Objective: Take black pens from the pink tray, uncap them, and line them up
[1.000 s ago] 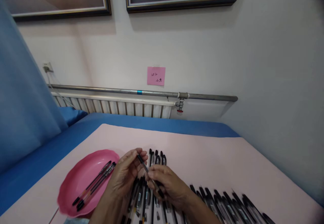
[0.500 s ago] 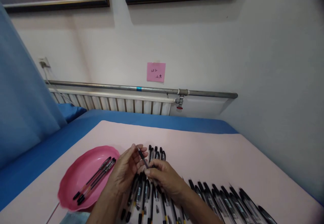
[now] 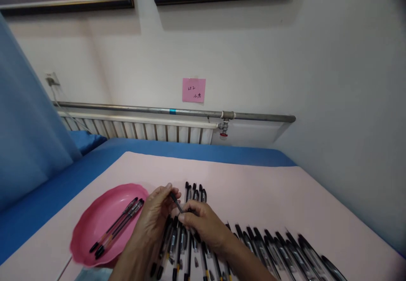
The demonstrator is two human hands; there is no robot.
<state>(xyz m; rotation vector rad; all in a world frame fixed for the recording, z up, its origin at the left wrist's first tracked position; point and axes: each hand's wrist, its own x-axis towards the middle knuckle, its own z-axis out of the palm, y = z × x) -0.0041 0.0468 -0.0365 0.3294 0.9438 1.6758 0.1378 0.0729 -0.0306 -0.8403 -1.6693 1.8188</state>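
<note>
A black pen is held slantwise between my two hands above the pink sheet. My right hand pinches its barrel between thumb and fingers. The upper end of the pen meets my left hand, whose thumb and fingers are closed around it; the very tip is hidden there. Under my hands lie several clear-barrelled pens with black ends, partly covered by my wrists. Small pointed pen tips lie among them. Just beyond my fingers is another group of pens.
On the left, a pink scalloped dish holds three pens. A row of black pen parts spreads along the right front. The pink sheet covers a blue bed, with a radiator and wall behind.
My left fingers, spread near the pen's tip before, have drawn in and closed around it. My right hand keeps its pinch on the barrel. The view has shifted slightly.
</note>
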